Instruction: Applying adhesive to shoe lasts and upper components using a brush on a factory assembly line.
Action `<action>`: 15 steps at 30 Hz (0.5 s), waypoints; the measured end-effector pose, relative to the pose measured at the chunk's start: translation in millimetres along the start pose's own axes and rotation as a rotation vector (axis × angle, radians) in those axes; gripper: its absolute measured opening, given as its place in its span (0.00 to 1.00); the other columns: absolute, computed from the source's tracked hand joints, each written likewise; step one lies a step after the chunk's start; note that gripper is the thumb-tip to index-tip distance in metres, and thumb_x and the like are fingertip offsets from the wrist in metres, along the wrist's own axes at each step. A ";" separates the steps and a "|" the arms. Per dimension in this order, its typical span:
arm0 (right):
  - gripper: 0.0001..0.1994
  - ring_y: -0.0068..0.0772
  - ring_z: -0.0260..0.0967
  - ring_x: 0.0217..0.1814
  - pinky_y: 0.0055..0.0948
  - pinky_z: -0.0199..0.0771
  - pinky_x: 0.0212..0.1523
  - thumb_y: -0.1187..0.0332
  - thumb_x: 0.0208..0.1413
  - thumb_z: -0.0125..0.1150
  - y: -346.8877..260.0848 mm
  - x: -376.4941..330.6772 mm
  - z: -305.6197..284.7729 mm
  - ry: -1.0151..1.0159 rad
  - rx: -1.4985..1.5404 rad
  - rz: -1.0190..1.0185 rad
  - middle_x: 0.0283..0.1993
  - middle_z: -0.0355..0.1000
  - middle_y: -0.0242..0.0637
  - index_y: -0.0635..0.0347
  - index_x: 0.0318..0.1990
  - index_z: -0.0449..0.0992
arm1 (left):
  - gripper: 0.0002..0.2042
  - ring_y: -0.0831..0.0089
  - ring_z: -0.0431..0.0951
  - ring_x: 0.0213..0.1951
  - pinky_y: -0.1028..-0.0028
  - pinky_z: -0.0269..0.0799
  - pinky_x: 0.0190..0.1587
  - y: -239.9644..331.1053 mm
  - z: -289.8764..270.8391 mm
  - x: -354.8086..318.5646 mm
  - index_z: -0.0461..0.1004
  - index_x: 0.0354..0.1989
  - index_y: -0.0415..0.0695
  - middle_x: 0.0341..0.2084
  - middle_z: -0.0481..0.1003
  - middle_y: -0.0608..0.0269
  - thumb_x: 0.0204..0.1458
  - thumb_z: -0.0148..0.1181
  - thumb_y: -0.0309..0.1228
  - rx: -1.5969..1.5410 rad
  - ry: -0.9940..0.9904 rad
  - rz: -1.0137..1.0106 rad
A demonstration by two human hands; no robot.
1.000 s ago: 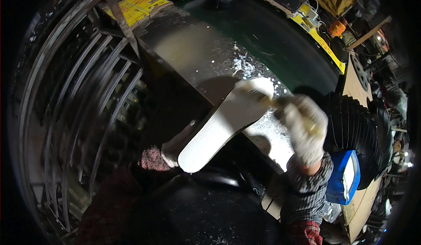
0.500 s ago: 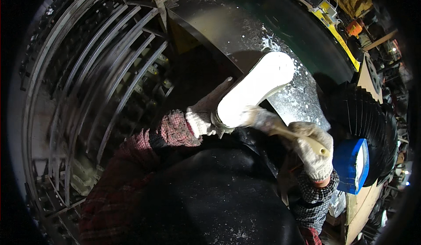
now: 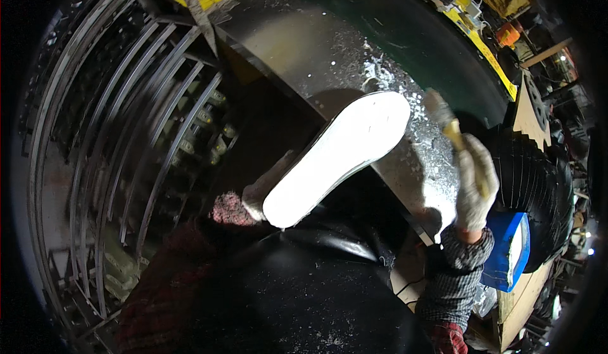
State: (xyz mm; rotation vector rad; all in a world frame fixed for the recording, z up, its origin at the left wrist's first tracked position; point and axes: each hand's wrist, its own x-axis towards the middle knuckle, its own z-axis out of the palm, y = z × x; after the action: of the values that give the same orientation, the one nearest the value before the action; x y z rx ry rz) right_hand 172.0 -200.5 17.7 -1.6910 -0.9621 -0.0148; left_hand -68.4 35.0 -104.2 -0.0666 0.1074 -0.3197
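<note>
A white shoe sole [image 3: 339,157] lies slantwise in front of me, its broad end up and to the right. My left hand [image 3: 258,197], in a pale work glove, holds it by the narrow end; the sole hides most of the fingers. In the gloved right hand [image 3: 475,180] is a paintbrush [image 3: 451,126], gripped by its handle with the bristles upward. The brush is apart from the sole, to its right, above the white-spattered metal worktop [image 3: 278,43]. The bristles look slightly blurred.
A metal rack [image 3: 161,110] with curved bars fills the left side. Beyond the worktop runs a dark green surface [image 3: 405,31]. A blue container [image 3: 503,252] with a white inside stands beside my right forearm, next to a black ribbed bundle [image 3: 529,176].
The brush has left the sole's near end and moved up and right with my right hand. My left hand has drawn the sole down and left, showing more of its white face.
</note>
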 end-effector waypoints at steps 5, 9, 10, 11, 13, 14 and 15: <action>0.19 0.36 0.73 0.31 0.31 0.75 0.30 0.79 0.35 0.68 -78.7 -31.7 10.8 -0.552 -0.434 -0.437 0.32 0.73 0.38 0.57 0.40 0.78 | 0.27 0.65 0.78 0.41 0.68 0.78 0.41 2.6 -29.0 1.8 0.66 0.56 0.45 0.43 0.75 0.57 0.60 0.41 0.54 -0.018 0.155 0.102; 0.23 0.37 0.71 0.30 0.31 0.73 0.30 0.85 0.34 0.65 -82.0 -17.6 14.3 -0.312 -0.530 -0.479 0.33 0.71 0.40 0.64 0.44 0.75 | 0.27 0.64 0.79 0.37 0.66 0.79 0.35 -4.5 12.0 4.9 0.66 0.56 0.44 0.42 0.76 0.56 0.60 0.40 0.54 0.140 0.074 0.140; 0.22 0.38 0.72 0.30 0.30 0.73 0.30 0.85 0.37 0.64 -76.3 -20.3 21.2 -0.347 -0.491 -0.392 0.34 0.71 0.42 0.65 0.46 0.74 | 0.27 0.64 0.80 0.36 0.66 0.80 0.33 -0.7 13.2 9.9 0.66 0.56 0.44 0.41 0.76 0.56 0.60 0.40 0.54 0.215 0.050 0.182; 0.20 0.38 0.72 0.30 0.30 0.73 0.29 0.83 0.40 0.64 -85.2 -24.4 25.3 -0.464 -0.449 -0.409 0.34 0.71 0.42 0.65 0.45 0.74 | 0.27 0.63 0.80 0.34 0.66 0.80 0.31 3.1 10.3 15.3 0.66 0.56 0.44 0.41 0.76 0.55 0.61 0.39 0.53 0.290 0.025 0.226; 0.18 0.38 0.73 0.31 0.30 0.74 0.29 0.81 0.42 0.65 -104.9 -31.6 26.7 -0.632 -0.310 -0.504 0.35 0.72 0.41 0.65 0.45 0.74 | 0.26 0.63 0.78 0.37 0.65 0.78 0.34 11.5 14.0 17.6 0.64 0.56 0.43 0.44 0.74 0.54 0.61 0.38 0.52 0.363 0.060 0.291; 0.16 0.37 0.73 0.32 0.31 0.75 0.29 0.80 0.44 0.64 -105.8 -36.4 19.4 -0.738 -0.147 -0.371 0.37 0.73 0.40 0.65 0.44 0.75 | 0.26 0.63 0.76 0.39 0.64 0.77 0.36 16.8 15.5 18.9 0.63 0.57 0.42 0.45 0.73 0.54 0.62 0.38 0.51 0.400 0.074 0.321; 0.13 0.31 0.73 0.30 0.28 0.75 0.27 0.82 0.47 0.61 -102.7 -34.6 17.5 -0.596 0.038 -0.484 0.34 0.73 0.39 0.66 0.43 0.74 | 0.26 0.64 0.72 0.50 0.63 0.73 0.50 24.3 21.5 15.0 0.62 0.58 0.40 0.51 0.70 0.54 0.62 0.39 0.49 0.244 -0.168 0.175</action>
State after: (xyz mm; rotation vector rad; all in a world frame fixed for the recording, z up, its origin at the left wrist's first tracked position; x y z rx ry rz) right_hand 80.1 -203.0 77.6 -1.4093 -1.7892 0.1954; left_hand -44.2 54.3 -86.3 0.1567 -0.0929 -0.1492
